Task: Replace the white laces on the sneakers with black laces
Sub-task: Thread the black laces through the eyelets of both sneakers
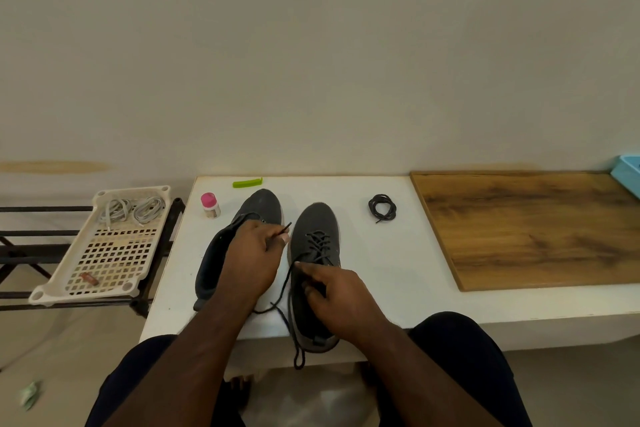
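Grey right sneaker [317, 253] at frame centre points toe-up lengthwise; your left hand [251, 260] pinches its black lace [284, 284], your right hand [341, 298] grips the collar.

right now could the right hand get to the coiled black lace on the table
Probably yes. The coiled black lace lies alone on bare white table, right of the laced sneaker, nothing between. But the right hand is gripping that sneaker's lace, so it must let go first.

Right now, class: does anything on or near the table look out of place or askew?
The right sneaker overhangs the table's front edge, its black lace dangling below. The left sneaker lies tipped sideways.
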`<state>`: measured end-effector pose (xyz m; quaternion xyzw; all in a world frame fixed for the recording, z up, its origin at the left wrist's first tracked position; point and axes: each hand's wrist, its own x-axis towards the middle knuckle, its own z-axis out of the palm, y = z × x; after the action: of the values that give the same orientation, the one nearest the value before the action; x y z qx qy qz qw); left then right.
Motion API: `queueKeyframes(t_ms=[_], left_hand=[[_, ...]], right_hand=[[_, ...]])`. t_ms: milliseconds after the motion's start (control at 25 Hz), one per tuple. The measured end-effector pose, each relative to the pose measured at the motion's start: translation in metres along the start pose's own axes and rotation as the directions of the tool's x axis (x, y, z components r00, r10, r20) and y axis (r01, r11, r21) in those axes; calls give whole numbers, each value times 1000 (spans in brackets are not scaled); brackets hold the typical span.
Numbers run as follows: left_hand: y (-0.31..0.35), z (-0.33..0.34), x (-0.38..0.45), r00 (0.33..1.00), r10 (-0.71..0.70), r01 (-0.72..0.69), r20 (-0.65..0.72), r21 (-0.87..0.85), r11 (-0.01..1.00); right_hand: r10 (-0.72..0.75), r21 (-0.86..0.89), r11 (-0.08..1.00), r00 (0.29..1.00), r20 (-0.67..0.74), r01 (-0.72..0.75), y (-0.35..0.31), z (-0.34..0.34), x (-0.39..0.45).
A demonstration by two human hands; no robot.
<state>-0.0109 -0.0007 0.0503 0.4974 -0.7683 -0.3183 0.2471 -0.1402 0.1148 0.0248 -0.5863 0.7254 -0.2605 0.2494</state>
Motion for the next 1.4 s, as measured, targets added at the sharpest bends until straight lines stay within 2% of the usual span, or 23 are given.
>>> queueKeyframes(t_ms=[120, 200, 280, 360, 440, 520, 800, 1400], left_hand=[[3, 6, -3, 997, 9, 4, 80, -161, 987], [1, 12, -3, 993, 46, -31, 110, -138, 990], [3, 15, 0, 988, 80, -71, 132, -75, 995], [4, 20, 1, 969, 150, -154, 195, 5, 988], [2, 26, 1, 944, 212, -236, 252, 69, 969], [-4, 32, 1, 931, 228, -273, 283, 132, 953], [-4, 50, 1, 947, 191, -242, 257, 185, 952], [-9, 56, 0, 963, 153, -182, 221, 116, 976]], right_hand=[[126, 119, 987, 981, -148, -109, 6, -12, 5], [255, 127, 965, 934, -248, -230, 16, -21, 8], [311, 135, 949, 923, -229, -286, 20, -24, 9], [296, 119, 953, 939, -176, -278, 19, -20, 10], [266, 22, 964, 949, -169, -266, 19, -16, 14], [269, -11, 961, 949, -163, -275, 23, -13, 18], [339, 173, 932, 934, -115, -318, 35, -16, 20], [312, 191, 939, 942, -121, -286, 39, -12, 20]])
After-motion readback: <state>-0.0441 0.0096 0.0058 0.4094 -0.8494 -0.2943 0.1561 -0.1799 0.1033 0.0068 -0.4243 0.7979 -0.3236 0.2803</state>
